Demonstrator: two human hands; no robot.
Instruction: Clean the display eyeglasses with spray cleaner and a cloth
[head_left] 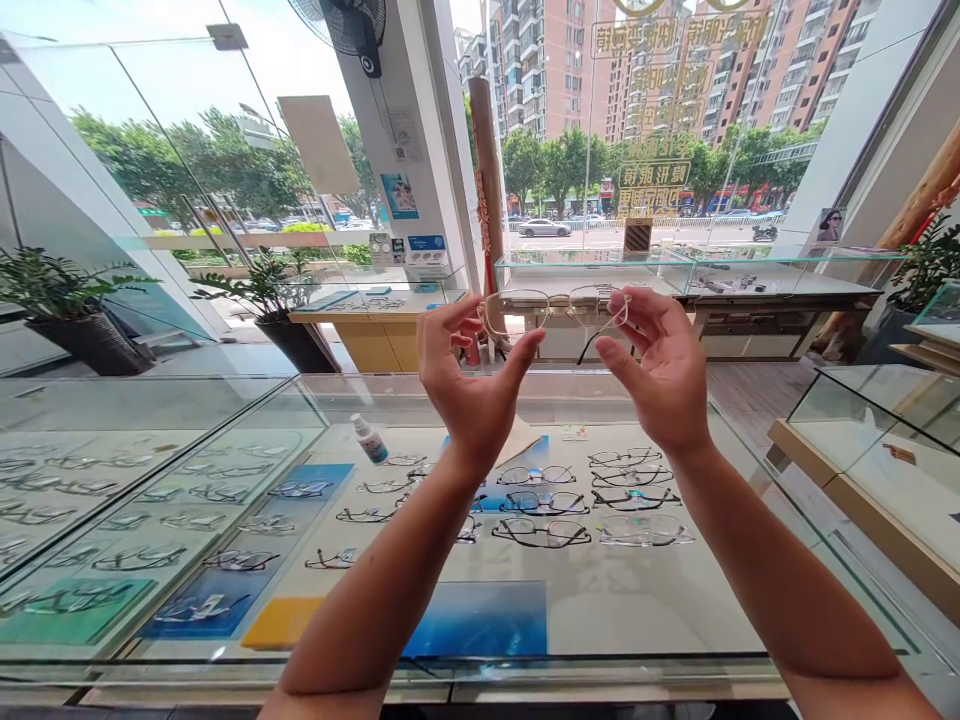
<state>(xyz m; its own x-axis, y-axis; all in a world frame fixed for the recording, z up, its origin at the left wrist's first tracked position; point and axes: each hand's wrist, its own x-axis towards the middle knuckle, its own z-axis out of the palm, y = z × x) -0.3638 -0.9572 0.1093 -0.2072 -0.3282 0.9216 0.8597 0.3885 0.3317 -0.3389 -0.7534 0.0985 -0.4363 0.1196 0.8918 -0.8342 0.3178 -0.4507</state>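
Note:
A pair of thin metal-framed eyeglasses (519, 312) is held up in front of me, above the glass counter. My left hand (476, 385) is closed on its left end, with the fingers behind the frame and the thumb below the lens. At the other end, my right hand (664, 375) pinches the frame near the right lens. One dark temple tip hangs below that lens. Beneath my hands, rows of eyeglasses (541, 532) lie in the display case. A white spray bottle (369, 440) stands left of my left forearm.
The glass display case (615, 625) spans the foreground. More eyeglasses (142, 557) lie at left on coloured sheets. Potted plants (270, 310) and another glass case (750, 275) stand toward the windows. A low glass case (885, 455) is at right.

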